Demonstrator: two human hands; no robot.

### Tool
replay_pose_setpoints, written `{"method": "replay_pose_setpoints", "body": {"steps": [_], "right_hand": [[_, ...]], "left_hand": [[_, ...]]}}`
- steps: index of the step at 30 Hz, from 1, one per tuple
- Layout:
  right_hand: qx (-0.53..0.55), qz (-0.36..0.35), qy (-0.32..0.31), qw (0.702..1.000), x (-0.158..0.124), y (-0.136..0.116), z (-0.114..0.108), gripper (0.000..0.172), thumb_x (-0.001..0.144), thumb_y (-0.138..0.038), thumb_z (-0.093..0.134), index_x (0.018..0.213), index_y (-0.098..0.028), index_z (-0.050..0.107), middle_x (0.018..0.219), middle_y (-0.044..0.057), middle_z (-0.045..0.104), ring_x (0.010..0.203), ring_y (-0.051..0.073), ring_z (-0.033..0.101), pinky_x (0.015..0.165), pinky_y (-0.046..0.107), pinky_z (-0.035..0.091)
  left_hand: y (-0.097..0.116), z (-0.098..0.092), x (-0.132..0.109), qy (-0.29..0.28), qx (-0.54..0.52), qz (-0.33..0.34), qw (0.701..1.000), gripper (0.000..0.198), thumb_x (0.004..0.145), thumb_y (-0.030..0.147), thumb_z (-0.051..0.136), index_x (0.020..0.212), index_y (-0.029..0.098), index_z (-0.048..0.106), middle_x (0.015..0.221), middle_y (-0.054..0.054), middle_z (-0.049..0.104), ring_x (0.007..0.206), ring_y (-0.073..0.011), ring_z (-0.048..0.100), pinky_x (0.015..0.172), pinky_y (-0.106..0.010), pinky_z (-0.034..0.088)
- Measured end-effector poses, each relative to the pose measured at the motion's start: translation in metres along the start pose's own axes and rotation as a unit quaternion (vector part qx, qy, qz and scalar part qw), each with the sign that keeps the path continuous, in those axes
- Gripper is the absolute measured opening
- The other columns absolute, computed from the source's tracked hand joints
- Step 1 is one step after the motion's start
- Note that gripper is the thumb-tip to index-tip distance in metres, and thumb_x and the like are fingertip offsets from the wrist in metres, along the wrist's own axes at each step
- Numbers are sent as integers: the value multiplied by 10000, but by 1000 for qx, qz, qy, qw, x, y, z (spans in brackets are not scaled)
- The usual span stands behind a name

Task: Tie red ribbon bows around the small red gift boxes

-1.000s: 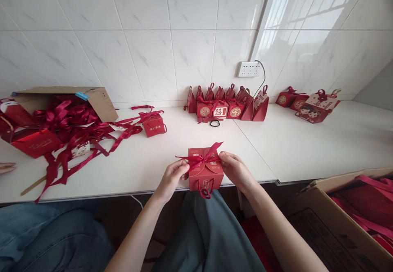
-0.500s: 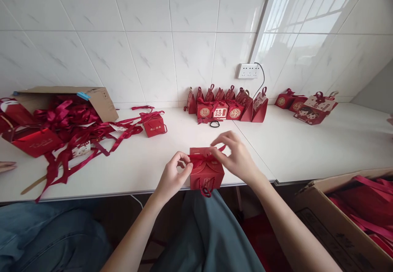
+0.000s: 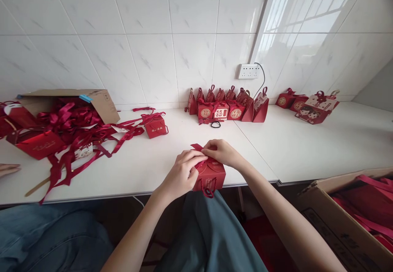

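Observation:
A red gift box (image 3: 216,174) with cord handles stands at the table's front edge, right before me. Across its top runs a red ribbon (image 3: 197,146), whose end sticks up behind my fingers. My left hand (image 3: 186,169) is closed at the ribbon on the left of the box top, fingertips reaching to the middle. From the right, my right hand (image 3: 221,152) pinches the ribbon near the same spot. The fingertips of both hands almost meet and hide the middle of the ribbon.
A tipped cardboard box (image 3: 104,106) spills red ribbons (image 3: 89,137) at left, near another person's hand (image 3: 9,169). One small red box (image 3: 155,127) stands beside them. Several finished-looking boxes (image 3: 229,110) line the wall. A carton (image 3: 325,214) of red bags is at lower right.
My hands have come together over the box top; the right moved left and the left moved right. The ribbon end that stretched to the right is now drawn in toward the middle.

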State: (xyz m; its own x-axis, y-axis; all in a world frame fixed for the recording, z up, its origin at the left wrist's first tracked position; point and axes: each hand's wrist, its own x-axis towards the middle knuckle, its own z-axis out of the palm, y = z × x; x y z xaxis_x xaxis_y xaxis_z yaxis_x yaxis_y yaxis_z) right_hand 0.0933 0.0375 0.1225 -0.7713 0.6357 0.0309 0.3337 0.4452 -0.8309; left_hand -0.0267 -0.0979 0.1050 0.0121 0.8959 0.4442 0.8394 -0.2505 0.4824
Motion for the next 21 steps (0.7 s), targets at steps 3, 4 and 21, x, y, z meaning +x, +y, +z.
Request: {"method": "replay_pose_setpoints", "body": {"steps": [3, 4, 21], "right_hand": [[30, -16, 35, 999, -1, 6, -4, 195, 771, -361, 573, 753, -169, 600, 759, 29, 653, 717, 157, 583, 642, 266, 430], [46, -15, 54, 997, -1, 9, -8, 216, 780, -385, 573, 796, -171, 596, 797, 36, 657, 741, 160, 590, 655, 269, 436], [174, 23, 30, 984, 4, 34, -39, 411, 658, -560, 671, 618, -168, 552, 593, -25, 530, 578, 100, 452, 594, 264, 354]], "left_hand": [[1, 1, 1, -13, 22, 11, 1000, 512, 797, 14, 336, 1205, 228, 559, 1173, -53, 580, 1135, -206, 482, 1007, -419, 415], [1, 1, 1, -16, 24, 12, 1000, 510, 798, 14, 331, 1206, 221, 556, 1188, -53, 577, 1148, -206, 477, 1011, -418, 413], [1, 0, 2, -46, 30, 6, 998, 517, 812, 20, 287, 1230, 212, 523, 1272, -54, 530, 1197, -180, 481, 1035, -373, 410]]}}
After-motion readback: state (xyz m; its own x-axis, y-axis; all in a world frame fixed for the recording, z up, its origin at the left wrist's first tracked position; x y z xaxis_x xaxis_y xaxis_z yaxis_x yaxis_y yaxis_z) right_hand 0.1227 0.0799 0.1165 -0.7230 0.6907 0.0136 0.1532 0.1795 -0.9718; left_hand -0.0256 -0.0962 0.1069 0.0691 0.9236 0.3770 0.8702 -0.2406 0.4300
